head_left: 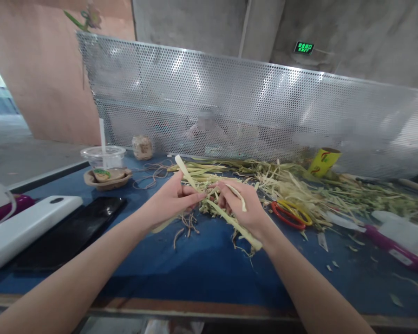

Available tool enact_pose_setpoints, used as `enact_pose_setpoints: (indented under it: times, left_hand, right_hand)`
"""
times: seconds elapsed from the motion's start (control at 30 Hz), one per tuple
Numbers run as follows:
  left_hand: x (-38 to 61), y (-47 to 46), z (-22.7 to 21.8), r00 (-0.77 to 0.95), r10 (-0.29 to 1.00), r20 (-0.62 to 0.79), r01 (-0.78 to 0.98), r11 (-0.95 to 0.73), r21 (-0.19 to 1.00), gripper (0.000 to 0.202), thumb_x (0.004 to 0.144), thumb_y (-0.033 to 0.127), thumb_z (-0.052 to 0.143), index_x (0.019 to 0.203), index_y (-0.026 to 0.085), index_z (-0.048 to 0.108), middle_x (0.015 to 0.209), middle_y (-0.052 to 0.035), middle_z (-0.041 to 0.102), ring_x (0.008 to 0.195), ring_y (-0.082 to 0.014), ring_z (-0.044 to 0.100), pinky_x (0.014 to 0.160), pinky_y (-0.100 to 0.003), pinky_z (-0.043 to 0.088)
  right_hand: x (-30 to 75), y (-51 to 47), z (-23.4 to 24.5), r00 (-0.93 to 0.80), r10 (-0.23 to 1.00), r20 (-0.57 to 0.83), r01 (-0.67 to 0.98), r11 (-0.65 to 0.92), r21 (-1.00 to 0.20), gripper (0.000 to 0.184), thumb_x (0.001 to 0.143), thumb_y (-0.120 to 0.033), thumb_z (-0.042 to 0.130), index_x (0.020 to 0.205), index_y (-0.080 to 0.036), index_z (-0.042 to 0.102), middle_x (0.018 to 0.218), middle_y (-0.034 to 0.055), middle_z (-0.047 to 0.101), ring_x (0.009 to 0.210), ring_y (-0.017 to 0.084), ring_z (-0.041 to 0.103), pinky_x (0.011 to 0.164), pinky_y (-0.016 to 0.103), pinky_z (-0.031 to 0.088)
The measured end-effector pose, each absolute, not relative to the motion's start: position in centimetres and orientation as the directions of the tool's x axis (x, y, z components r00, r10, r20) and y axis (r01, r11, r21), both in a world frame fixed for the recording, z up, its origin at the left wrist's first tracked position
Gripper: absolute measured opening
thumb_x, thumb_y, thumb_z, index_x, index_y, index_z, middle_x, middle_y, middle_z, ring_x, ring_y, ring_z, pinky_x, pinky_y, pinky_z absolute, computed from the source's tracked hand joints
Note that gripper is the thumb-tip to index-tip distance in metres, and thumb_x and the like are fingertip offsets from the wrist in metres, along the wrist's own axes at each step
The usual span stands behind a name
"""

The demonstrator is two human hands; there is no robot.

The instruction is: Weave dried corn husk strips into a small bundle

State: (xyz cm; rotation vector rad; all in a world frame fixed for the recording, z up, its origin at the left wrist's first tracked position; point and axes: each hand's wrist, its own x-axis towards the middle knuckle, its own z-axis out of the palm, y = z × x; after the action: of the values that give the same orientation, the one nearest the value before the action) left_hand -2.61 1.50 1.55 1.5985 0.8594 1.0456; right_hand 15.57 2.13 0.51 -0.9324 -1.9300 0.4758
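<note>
My left hand [172, 199] is closed in a pinch on a pale green plant stalk [186, 174] that slants up to the left above the blue table [202, 264]. My right hand [242, 206] is closed around the same stalk lower down, and a thin peeled strip [238, 195] curls over its fingers. The stalk's lower end [245, 236] pokes out under my right wrist. Both hands hover over a heap of stalks and peelings [264, 185].
Scissors with red and yellow handles [290, 213] lie right of my hand. A black phone [80, 225], white box [24, 227], plastic cup with straw [102, 160] and twine [153, 176] sit left. A yellow tube [323, 162] and purple-handled tool [393, 246] lie right. A perforated metal screen [230, 97] stands behind.
</note>
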Motion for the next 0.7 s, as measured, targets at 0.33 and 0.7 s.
enact_pose_setpoints:
  times: [0.33, 0.7]
  left_hand:
    - [-1.9, 1.1, 1.3, 0.311, 0.926, 0.213, 0.003, -0.225, 0.974, 0.087, 0.071, 0.021, 0.067, 0.139, 0.017, 0.013, 0.067, 0.004, 0.063, 0.06, -0.0097, 0.056, 0.053, -0.02, 0.038]
    - [-2.1, 0.5, 2.2, 0.151, 0.944, 0.294, 0.055, -0.305, 0.951, 0.1, 0.076, 0.024, 0.063, 0.142, 0.011, -0.011, 0.055, 0.0075, 0.064, 0.06, -0.0115, 0.061, 0.061, -0.022, 0.044]
  right_hand:
    - [14.8, 1.6, 0.6, -0.302, 0.866, 0.399, 0.299, 0.483, -0.823, 0.03, 0.088, -0.037, 0.044, 0.079, -0.017, 0.065, 0.049, -0.0025, 0.053, 0.035, 0.008, 0.048, 0.039, 0.02, 0.04]
    - [13.9, 2.5, -0.3, -0.509, 0.851, 0.128, -0.064, 0.111, -0.992, 0.036, 0.081, -0.044, 0.058, 0.105, -0.018, 0.05, 0.06, 0.0, 0.065, 0.048, 0.013, 0.063, 0.044, 0.021, 0.047]
